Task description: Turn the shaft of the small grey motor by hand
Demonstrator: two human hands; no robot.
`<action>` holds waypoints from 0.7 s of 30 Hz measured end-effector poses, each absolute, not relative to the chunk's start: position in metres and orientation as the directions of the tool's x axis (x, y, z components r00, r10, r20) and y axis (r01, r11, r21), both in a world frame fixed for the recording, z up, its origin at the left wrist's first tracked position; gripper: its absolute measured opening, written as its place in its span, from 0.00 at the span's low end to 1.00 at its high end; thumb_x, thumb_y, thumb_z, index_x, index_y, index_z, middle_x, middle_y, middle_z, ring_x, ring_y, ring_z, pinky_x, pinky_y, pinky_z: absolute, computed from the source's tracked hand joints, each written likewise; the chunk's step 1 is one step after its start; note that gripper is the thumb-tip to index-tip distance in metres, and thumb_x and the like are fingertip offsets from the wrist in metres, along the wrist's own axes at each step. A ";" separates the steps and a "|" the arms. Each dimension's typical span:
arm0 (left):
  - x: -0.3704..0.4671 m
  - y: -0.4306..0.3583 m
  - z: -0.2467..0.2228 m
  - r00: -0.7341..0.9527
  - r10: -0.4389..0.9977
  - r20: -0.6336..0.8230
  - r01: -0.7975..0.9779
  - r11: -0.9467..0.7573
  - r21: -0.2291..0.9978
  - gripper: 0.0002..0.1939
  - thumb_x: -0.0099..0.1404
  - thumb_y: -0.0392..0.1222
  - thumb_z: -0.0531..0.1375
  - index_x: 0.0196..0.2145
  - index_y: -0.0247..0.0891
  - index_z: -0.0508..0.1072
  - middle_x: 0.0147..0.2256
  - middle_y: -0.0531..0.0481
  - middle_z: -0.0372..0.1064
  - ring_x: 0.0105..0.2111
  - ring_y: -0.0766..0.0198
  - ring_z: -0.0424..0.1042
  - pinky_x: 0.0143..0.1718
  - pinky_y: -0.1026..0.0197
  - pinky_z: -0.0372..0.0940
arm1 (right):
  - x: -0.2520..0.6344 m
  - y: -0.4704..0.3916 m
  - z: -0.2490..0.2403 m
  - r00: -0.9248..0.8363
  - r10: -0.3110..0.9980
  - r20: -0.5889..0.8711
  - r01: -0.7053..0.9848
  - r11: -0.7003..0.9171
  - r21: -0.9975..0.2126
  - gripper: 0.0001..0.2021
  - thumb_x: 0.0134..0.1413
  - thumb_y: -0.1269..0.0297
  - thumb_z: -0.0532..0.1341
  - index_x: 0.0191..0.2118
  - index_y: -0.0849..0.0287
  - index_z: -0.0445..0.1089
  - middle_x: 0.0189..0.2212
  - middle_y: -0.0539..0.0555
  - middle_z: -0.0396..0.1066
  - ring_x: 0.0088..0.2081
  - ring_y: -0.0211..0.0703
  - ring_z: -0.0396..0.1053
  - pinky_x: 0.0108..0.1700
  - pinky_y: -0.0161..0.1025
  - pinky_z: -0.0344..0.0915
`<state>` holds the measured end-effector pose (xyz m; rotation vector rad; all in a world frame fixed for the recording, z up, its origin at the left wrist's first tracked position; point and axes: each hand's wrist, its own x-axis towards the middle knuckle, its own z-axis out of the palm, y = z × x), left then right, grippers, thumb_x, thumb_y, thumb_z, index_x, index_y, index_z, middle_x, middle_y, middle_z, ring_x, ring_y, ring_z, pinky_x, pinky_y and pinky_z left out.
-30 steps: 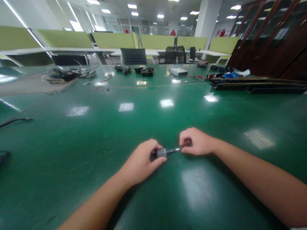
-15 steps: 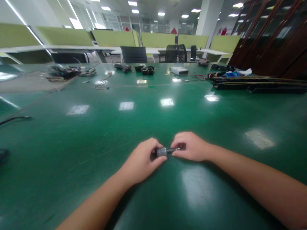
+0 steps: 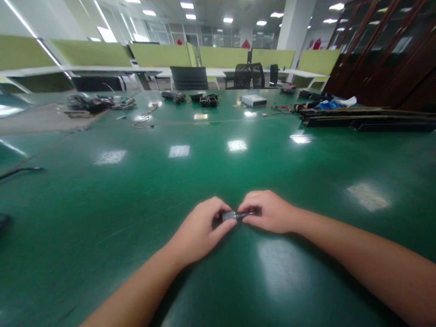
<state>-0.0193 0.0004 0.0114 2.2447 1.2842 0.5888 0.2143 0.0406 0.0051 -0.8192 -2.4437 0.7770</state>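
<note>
My left hand [image 3: 205, 228] grips a short grey metal cylinder [image 3: 229, 215] between thumb and fingers, low over the green tabletop [image 3: 190, 181]. From the cylinder's right end a thin dark metal shaft [image 3: 245, 214] points right. The thumb and fingertips of my right hand [image 3: 267, 210] are closed around that shaft, close to the cylinder. Fingers and blur hide the cylinder's left end and the exact join between the two parts.
Across the far side lie a power tool [image 3: 173, 96], black parts [image 3: 209, 100], a white box [image 3: 254, 100] and long black strips [image 3: 374, 119]. A cable [image 3: 143, 120] and a cluttered pile [image 3: 91, 103] are far left. A black cable end [image 3: 23, 170] enters at left.
My right hand has shifted slightly left and down, so its fingertips are nearer the cylinder. My left hand has barely moved and keeps its grip.
</note>
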 end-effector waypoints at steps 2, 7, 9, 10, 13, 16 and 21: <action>-0.019 0.000 0.012 0.465 0.876 0.126 0.670 -0.441 0.597 0.09 0.68 0.48 0.59 0.42 0.42 0.72 0.37 0.51 0.70 0.36 0.60 0.69 0.38 0.57 0.63 | 0.215 0.041 0.005 -0.734 0.635 0.240 0.385 0.681 -0.623 0.08 0.54 0.71 0.66 0.41 0.60 0.77 0.34 0.53 0.76 0.36 0.41 0.71 0.40 0.37 0.64; -0.018 0.000 0.012 0.479 0.868 0.129 0.679 -0.460 0.572 0.09 0.66 0.45 0.62 0.42 0.41 0.72 0.37 0.51 0.70 0.37 0.59 0.69 0.40 0.56 0.63 | 0.215 0.042 0.003 -0.752 0.602 0.270 0.355 0.714 -0.603 0.07 0.56 0.69 0.65 0.41 0.60 0.77 0.35 0.54 0.76 0.37 0.42 0.71 0.42 0.38 0.65; -0.018 -0.001 0.012 0.476 0.870 0.127 0.685 -0.457 0.567 0.08 0.66 0.45 0.62 0.41 0.41 0.72 0.37 0.51 0.70 0.37 0.59 0.69 0.40 0.56 0.63 | 0.215 0.042 0.003 -0.755 0.594 0.278 0.349 0.723 -0.597 0.07 0.56 0.69 0.65 0.42 0.60 0.77 0.35 0.54 0.76 0.38 0.42 0.71 0.42 0.38 0.65; -0.018 -0.001 0.012 0.474 0.872 0.126 0.687 -0.455 0.566 0.08 0.66 0.45 0.62 0.41 0.41 0.72 0.37 0.51 0.70 0.37 0.59 0.69 0.39 0.56 0.63 | 0.215 0.042 0.003 -0.757 0.592 0.278 0.350 0.725 -0.593 0.07 0.56 0.69 0.65 0.42 0.60 0.77 0.35 0.54 0.76 0.38 0.42 0.71 0.42 0.38 0.65; -0.018 -0.001 0.013 0.477 0.869 0.131 0.684 -0.460 0.566 0.08 0.66 0.46 0.62 0.40 0.40 0.72 0.36 0.50 0.70 0.37 0.58 0.69 0.39 0.56 0.63 | 0.215 0.041 0.004 -0.757 0.591 0.277 0.358 0.731 -0.581 0.08 0.55 0.70 0.65 0.42 0.60 0.76 0.35 0.54 0.76 0.38 0.43 0.71 0.42 0.39 0.65; -0.018 -0.001 0.013 0.478 0.867 0.141 0.679 -0.466 0.567 0.08 0.65 0.46 0.62 0.40 0.40 0.72 0.36 0.50 0.70 0.36 0.58 0.70 0.39 0.56 0.63 | 0.215 0.040 0.003 -0.756 0.591 0.282 0.360 0.734 -0.576 0.08 0.55 0.70 0.65 0.42 0.60 0.76 0.36 0.54 0.76 0.38 0.43 0.71 0.43 0.39 0.65; -0.018 0.000 0.012 0.482 0.864 0.146 0.676 -0.472 0.566 0.08 0.65 0.45 0.62 0.41 0.40 0.72 0.37 0.50 0.71 0.37 0.58 0.70 0.40 0.56 0.63 | 0.215 0.040 0.003 -0.762 0.582 0.283 0.350 0.739 -0.576 0.09 0.55 0.69 0.65 0.43 0.60 0.76 0.36 0.55 0.76 0.39 0.43 0.71 0.43 0.40 0.65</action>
